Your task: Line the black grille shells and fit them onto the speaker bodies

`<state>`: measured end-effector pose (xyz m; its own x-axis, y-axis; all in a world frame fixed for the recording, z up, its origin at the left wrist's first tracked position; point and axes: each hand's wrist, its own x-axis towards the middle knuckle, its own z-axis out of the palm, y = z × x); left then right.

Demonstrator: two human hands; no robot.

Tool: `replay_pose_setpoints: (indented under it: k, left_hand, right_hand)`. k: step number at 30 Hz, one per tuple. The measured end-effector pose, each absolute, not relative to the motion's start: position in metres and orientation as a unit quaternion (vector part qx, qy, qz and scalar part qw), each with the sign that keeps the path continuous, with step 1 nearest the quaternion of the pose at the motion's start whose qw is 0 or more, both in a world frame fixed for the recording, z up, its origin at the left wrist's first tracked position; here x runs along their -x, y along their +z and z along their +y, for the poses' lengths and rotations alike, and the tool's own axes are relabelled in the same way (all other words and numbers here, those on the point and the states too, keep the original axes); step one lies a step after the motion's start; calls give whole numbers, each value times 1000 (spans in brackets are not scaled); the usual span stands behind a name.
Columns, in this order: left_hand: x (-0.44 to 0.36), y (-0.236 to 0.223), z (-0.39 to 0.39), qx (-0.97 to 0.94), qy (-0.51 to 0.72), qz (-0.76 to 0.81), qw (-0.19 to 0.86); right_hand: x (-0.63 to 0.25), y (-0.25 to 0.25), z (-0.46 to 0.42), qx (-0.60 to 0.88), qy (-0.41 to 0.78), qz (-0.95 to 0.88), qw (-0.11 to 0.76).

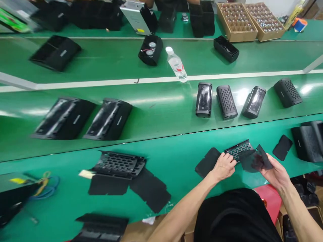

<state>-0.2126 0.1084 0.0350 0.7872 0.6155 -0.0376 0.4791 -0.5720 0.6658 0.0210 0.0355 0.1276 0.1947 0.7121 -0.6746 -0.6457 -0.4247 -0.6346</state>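
Observation:
My left hand (pixel 224 166) is closed at the near-left edge of a curved black speaker grille (pixel 238 149) with slotted holes, which lies on the green bench. Between thumb and fingers, my right hand (pixel 277 173) holds a thin, dark mesh sheet (pixel 249 161), bent and raised over the grille's near right end. Left of the grille, partly behind my left hand, lies a flat black sheet (pixel 208 162). A smaller black piece (pixel 282 147) rests to the right of my right hand.
Beyond the bench runs a green conveyor (pixel 156 114) carrying several black speaker housings (pixel 227 102). A water bottle (pixel 176 65) stands near its white divider. More grilles (pixel 118 164) and black sheets (pixel 152 190) lie left. At the far side, another person's arms show beside cartons (pixel 237 22).

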Motion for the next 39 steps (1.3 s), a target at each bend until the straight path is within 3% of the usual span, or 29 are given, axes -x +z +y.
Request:
replay_pose_setpoints:
  k: [7, 10, 17, 20, 24, 31, 39]
  left_hand:
    - [199, 50, 92, -554, 257, 441, 657]
    - [190, 51, 88, -470, 272, 434, 719]
    - [190, 56, 91, -699, 274, 393, 531]
    - [187, 52, 96, -770, 254, 342, 475]
    - [178, 32, 97, -777, 169, 436, 422]
    - [171, 7, 93, -732, 85, 568, 367]
    - [179, 18, 90, -663, 38, 676, 319]
  right_hand:
    - [-12, 91, 19, 504, 686, 4, 525]
    - [-10, 74, 18, 494, 707, 2, 506]
    - [-33, 60, 35, 539, 714, -118, 431]
    - [-37, 52, 48, 684, 578, -317, 311]
    - [-40, 36, 68, 786, 376, -467, 148]
    - [-53, 13, 89, 808, 318, -484, 108]
    - [-64, 2, 100, 804, 320, -479, 146]
